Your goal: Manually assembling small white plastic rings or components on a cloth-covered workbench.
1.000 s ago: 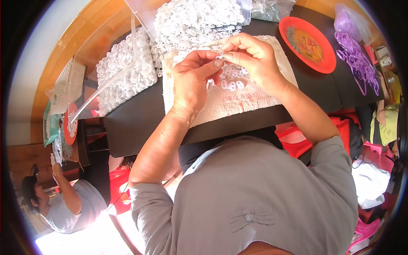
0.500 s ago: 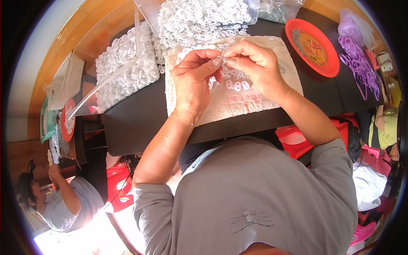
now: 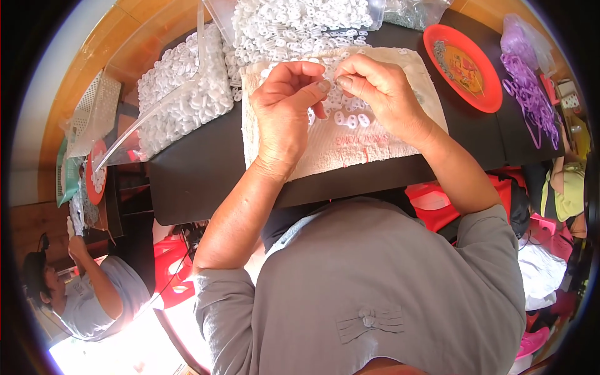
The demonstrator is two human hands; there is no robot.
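Honestly, everything at that moment hinged on the tiny gap between the two sets of fingertips. The left hand [image 3: 284, 115] and the right hand [image 3: 381, 90] met over the white towel [image 3: 350, 147], thumb and forefinger of each pinched in toward the other, nails almost touching. Whatever sat in that pinch was too small for me to make out; it looked like one of the little white plastic pieces [image 3: 350, 119], but I couldn't tell which hand really had it, or which way its long axis ran. So: both grips were clenched into a fine pinch, contents unclear.

From the pinch, the loose pieces on the towel lay just below, toward 6 o'clock, a few scattered ones near the right hand's knuckles. The towel itself ran long from 9 to 3 o'clock across the black surface [image 3: 194, 181]. The right hand was a touch nearer those loose pieces, the left came in more from 7 o'clock with its wrist resting on the towel's edge.

The big supply was the heap of white pieces [image 3: 294, 25] at 12 o'clock, touching the towel's far edge, plus a clear bag of the same pieces [image 3: 181, 94] off at 10 o'clock. A red plate [image 3: 462, 65] sat at 2 o'clock, with purple bands [image 3: 531, 94] past it. Another person [image 3: 81, 294] was at work down at 8 o'clock, well apart.
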